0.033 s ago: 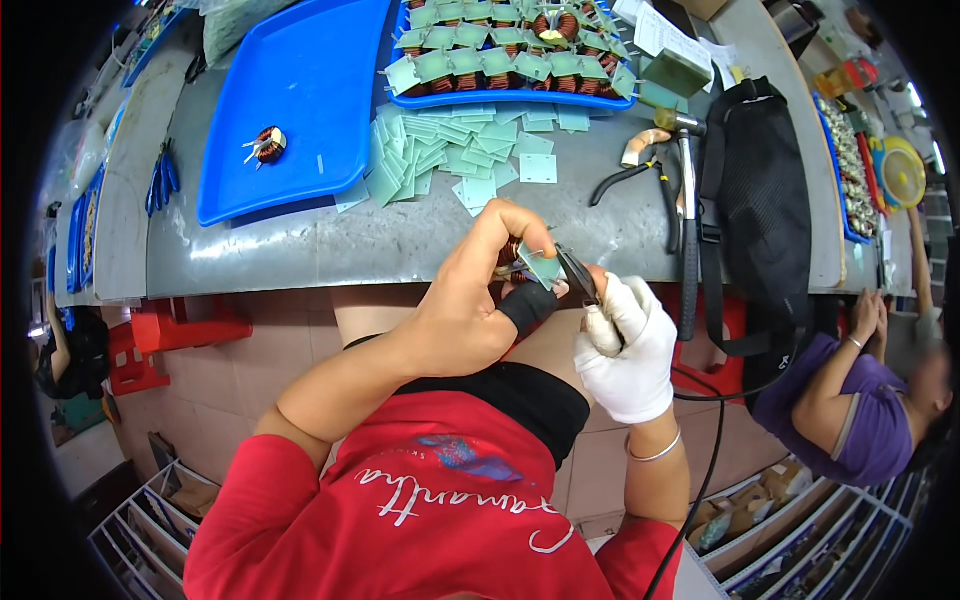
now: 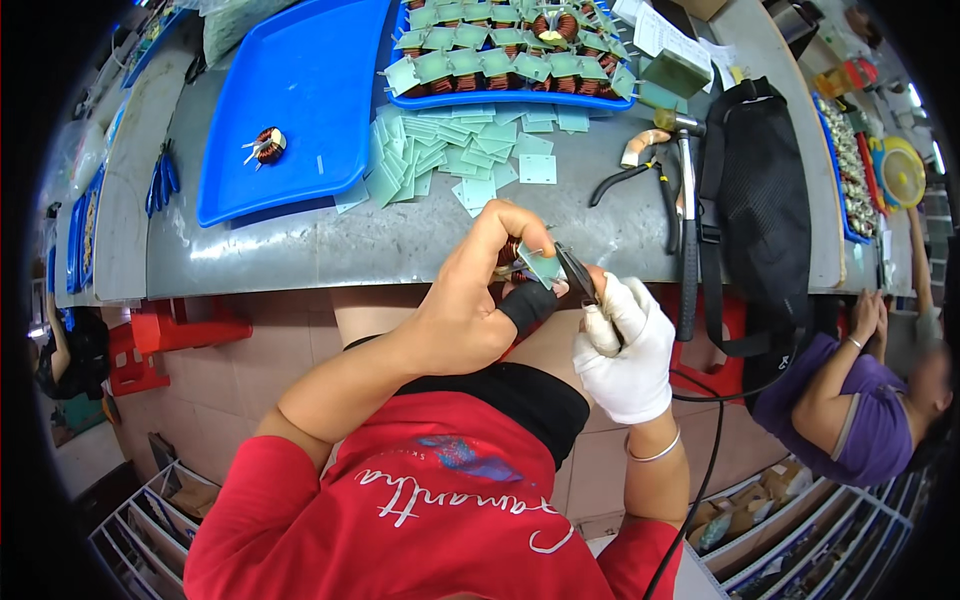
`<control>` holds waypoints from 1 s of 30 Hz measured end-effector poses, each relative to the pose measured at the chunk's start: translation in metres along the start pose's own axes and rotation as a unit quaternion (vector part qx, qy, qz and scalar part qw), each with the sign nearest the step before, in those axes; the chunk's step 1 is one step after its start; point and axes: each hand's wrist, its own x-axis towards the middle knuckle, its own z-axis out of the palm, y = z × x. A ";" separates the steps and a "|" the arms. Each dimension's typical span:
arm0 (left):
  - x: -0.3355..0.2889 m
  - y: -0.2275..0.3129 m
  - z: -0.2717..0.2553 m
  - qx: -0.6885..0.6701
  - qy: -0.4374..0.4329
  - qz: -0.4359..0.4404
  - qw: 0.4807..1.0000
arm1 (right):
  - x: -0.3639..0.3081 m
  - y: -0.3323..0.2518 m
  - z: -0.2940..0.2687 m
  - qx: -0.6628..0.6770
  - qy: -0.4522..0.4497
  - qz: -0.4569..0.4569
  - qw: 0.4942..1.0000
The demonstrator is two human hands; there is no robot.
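Observation:
My left hand (image 2: 463, 300), its thumb wrapped in black, pinches a copper-wound coil (image 2: 510, 252) fitted with a small green square plate (image 2: 541, 267). They are held just off the table's near edge. In my white-gloved right hand (image 2: 630, 352) are dark-jawed pliers (image 2: 575, 272). Their tips meet the plate's upper right corner, though whether they grip a wire end there is too small to tell. My left fingers hide much of the coil, and the glove covers most of the pliers' handles.
Loose green plates (image 2: 440, 142) lie beyond my hands. A blue tray (image 2: 300, 70) bears one coil (image 2: 268, 146); another blue tray (image 2: 500, 99) holds rows of plated coils. Rightward are black-handled cutters (image 2: 668, 205), a hammer (image 2: 688, 230) and a black bag (image 2: 760, 190). A person in purple (image 2: 840, 400) sits at right.

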 end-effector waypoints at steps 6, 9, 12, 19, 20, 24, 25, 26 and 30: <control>0.000 -0.022 -0.005 -0.061 0.013 0.111 0.992 | -0.015 -0.012 0.015 0.173 -0.001 0.130 0.976; 0.007 -0.027 -0.004 -0.049 -0.014 0.080 0.995 | -0.015 -0.006 0.016 0.207 0.021 0.166 0.964; 0.009 -0.031 -0.008 0.131 0.043 0.156 0.978 | -0.008 -0.003 0.010 0.121 0.011 0.124 0.985; 0.010 -0.005 -0.021 -0.219 0.039 -0.064 0.973 | -0.006 -0.017 0.000 0.324 0.007 0.269 0.907; 0.010 -0.003 -0.023 -0.217 0.040 -0.063 0.973 | -0.008 -0.015 0.000 0.333 0.014 0.281 0.900; 0.007 -0.007 -0.030 -0.316 -0.002 -0.127 0.940 | -0.008 0.000 -0.002 0.111 -0.021 0.139 0.984; 0.007 -0.002 -0.028 -0.287 0.002 -0.138 0.948 | -0.007 0.000 -0.001 0.111 -0.023 0.139 0.984; 0.007 0.001 -0.027 -0.258 0.005 -0.148 0.955 | -0.006 -0.001 -0.001 0.118 -0.010 0.133 0.984; 0.007 -0.006 -0.024 -0.195 -0.006 -0.094 0.976 | -0.004 0.002 -0.001 0.115 0.007 0.091 0.989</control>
